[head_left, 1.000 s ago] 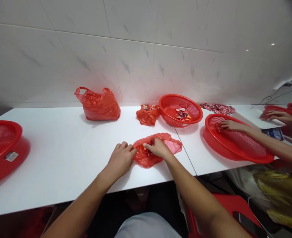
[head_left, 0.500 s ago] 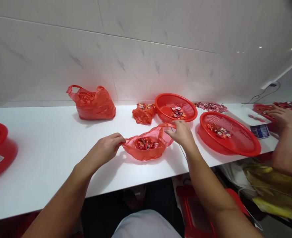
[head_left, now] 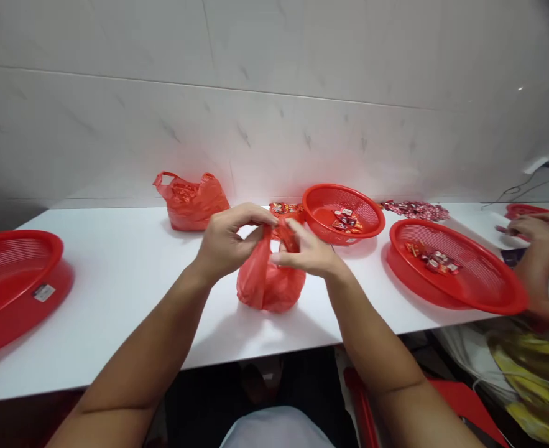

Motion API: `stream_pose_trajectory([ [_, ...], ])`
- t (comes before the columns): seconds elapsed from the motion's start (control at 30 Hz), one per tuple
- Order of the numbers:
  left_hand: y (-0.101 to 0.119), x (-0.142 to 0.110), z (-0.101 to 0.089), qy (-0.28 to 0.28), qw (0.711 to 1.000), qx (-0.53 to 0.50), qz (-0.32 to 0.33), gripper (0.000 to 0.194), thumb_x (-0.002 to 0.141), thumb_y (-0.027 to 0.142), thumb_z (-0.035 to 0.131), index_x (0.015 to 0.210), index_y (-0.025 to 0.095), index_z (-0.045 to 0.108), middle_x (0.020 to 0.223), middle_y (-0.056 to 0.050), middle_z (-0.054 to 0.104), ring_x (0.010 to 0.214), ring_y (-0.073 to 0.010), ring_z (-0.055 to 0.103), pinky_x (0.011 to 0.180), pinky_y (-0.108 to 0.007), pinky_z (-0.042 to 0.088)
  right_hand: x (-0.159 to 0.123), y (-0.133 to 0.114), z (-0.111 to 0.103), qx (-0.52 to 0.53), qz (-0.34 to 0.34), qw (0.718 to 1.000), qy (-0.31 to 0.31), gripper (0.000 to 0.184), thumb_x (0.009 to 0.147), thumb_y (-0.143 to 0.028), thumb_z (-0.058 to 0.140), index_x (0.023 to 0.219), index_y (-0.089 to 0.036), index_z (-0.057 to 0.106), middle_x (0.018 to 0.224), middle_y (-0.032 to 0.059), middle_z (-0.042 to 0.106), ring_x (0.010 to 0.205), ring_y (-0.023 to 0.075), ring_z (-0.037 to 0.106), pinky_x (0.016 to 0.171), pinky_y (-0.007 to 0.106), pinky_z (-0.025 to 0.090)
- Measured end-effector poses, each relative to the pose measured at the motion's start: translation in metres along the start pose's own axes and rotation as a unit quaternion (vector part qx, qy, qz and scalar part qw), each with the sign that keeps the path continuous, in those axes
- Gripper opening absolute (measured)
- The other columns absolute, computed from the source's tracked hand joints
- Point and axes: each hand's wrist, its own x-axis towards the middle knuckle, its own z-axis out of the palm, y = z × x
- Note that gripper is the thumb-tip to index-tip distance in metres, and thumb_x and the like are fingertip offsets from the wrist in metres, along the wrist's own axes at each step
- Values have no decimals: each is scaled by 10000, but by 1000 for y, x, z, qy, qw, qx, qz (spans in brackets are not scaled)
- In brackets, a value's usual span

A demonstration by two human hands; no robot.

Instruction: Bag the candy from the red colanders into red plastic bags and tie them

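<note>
A thin red plastic bag [head_left: 274,287] hangs or rests at the front middle of the white table, its top drawn together between both hands. My left hand [head_left: 233,239] pinches the gathered handles from the left. My right hand [head_left: 306,250] grips the same top part from the right, thumb and fingers bent round it. The bag's contents are hidden now. Partly covered behind my hands lies a small red bag with wrapped sweets [head_left: 284,210].
A filled red carrier bag [head_left: 194,205] stands by the wall. Red baskets holding wrapped sweets [head_left: 318,227] [head_left: 435,292] stand right, beside a pile of wrappers [head_left: 416,210]. Another red basket [head_left: 53,274] stands far left. A co-worker's hands [head_left: 538,233] are busy at the far right.
The bag was spread wide with wrapped sweets showing inside. My hands have come together and up, closing its mouth. The view has shifted slightly left.
</note>
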Motion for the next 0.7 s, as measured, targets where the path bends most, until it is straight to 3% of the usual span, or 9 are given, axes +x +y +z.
stream_pose_trajectory([
  [0.1,9,8,3,-96,995,15,10,210,925,114,600,950,219,780,1013,-42,803,954,-182,744,861,-328,606,11,-4,18,-59,0,996,-62,260,789,-336,831,988,-231,700,849,2,665,776,169,659,619,265,551],
  [0.17,7,6,-3,-109,992,59,-26,188,922,185,664,1063,230,780,1122,-56,792,1027,-201,721,885,-337,586,13,-6,21,-54,28,994,-87,143,892,-352,734,847,-220,703,704,-17,605,633,133,592,502,228,476],
  [0.27,-5,-10,-13,-127,980,54,-143,369,917,351,747,1263,222,727,1164,-78,773,944,-191,707,804,-309,566,10,-7,18,14,92,990,-110,396,1017,-541,591,855,-206,727,525,-50,473,439,93,457,389,206,360],
  [0.37,-16,-30,-16,-160,957,-32,-239,280,989,415,655,1075,172,762,890,-49,766,758,-155,684,724,-280,546,6,-7,16,58,128,981,-131,555,974,-730,581,907,-204,745,497,-50,499,392,99,483,371,218,374],
  [0.47,-17,-45,-13,-117,957,11,-264,290,983,410,669,828,176,743,750,-18,732,706,-144,658,674,-255,506,4,-4,20,75,170,972,-145,597,980,-768,533,941,-210,742,530,-21,593,451,135,606,441,234,466],
  [0.57,-10,-52,-12,-31,970,106,-218,268,965,407,706,799,204,762,773,-17,725,723,-150,639,637,-253,478,7,3,24,110,185,970,-112,587,1023,-746,465,1089,-217,712,551,-12,652,431,138,617,461,232,471],
  [0.63,-6,-56,-10,14,979,113,-168,222,956,388,727,816,220,769,856,-32,718,812,-164,656,734,-276,523,10,9,23,151,172,971,-75,573,1023,-729,481,1205,-222,675,569,-22,671,381,125,565,438,226,440],
  [0.7,-5,-61,-5,19,987,74,-140,133,935,353,755,889,229,755,1086,-66,728,1042,-202,682,955,-339,542,12,12,18,198,148,967,-64,579,990,-727,541,1185,-203,691,591,-20,681,370,111,535,446,229,443],
])
